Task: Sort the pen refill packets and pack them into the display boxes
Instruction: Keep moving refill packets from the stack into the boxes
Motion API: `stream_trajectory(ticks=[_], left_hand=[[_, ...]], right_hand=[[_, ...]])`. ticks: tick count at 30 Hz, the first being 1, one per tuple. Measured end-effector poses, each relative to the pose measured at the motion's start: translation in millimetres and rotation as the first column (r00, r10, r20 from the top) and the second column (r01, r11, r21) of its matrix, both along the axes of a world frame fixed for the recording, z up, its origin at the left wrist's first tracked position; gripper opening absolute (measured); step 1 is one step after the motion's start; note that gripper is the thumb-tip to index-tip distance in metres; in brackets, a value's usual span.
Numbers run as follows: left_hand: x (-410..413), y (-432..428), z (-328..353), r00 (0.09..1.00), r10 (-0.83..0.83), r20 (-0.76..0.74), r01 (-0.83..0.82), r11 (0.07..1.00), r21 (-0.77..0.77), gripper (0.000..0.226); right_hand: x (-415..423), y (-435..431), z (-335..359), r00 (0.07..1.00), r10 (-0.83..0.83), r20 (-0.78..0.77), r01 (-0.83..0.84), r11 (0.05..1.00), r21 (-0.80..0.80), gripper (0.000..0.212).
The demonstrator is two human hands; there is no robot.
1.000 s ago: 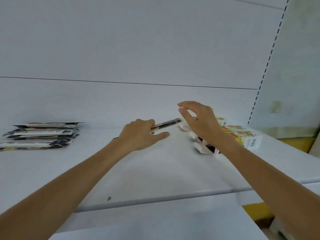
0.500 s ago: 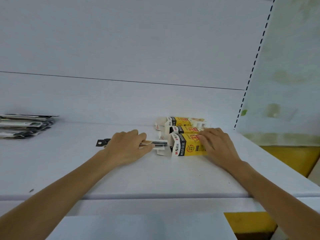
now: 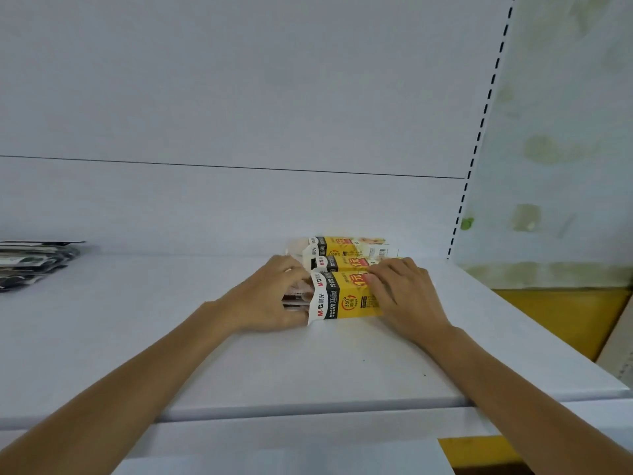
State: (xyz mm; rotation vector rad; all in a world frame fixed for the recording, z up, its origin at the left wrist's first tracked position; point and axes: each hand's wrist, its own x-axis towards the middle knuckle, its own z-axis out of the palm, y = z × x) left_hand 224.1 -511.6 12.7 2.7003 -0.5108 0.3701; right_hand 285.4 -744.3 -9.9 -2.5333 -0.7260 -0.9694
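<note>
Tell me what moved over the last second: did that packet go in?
The left hand carried the packet down and rightward into the open end of the nearest display box; only its tail shows, still gripped. The right hand came down onto that box. The packet stack and the two farther boxes stayed put.
</note>
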Motion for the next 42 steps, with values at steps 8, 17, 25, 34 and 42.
stream_trajectory(ticks=[8,17,25,34,42], left_hand=[[-22.3,55.9,9.5,0.859,0.415,-0.301,-0.484,0.85,-0.207,0.024],[-12.8,12.6,3.6,0.957,0.209,-0.202,-0.277,0.87,-0.408,0.009],[-3.3,-11.6,-10.6,0.979,0.196,-0.049,-0.198,0.88,-0.432,0.017],[-8.9,-15.2,-13.7,0.99,0.057,-0.125,-0.094,0.947,-0.308,0.019],[-12.4,-16.7,-9.9,0.958,0.242,0.153,-0.191,0.938,-0.288,0.03]], right_hand=[[0.5,2.9,0.5,1.0,0.019,0.014,-0.019,0.999,0.047,0.053],[-2.2,4.6,-1.0,1.0,-0.004,-0.003,0.004,1.0,-0.02,0.059],[-3.4,1.0,1.0,0.999,0.025,-0.046,-0.024,1.0,0.014,0.054],[-6.7,0.9,0.5,0.996,0.031,-0.08,-0.026,0.998,0.061,0.063],[-8.8,1.5,4.4,0.999,0.019,-0.031,-0.017,0.998,0.054,0.055]])
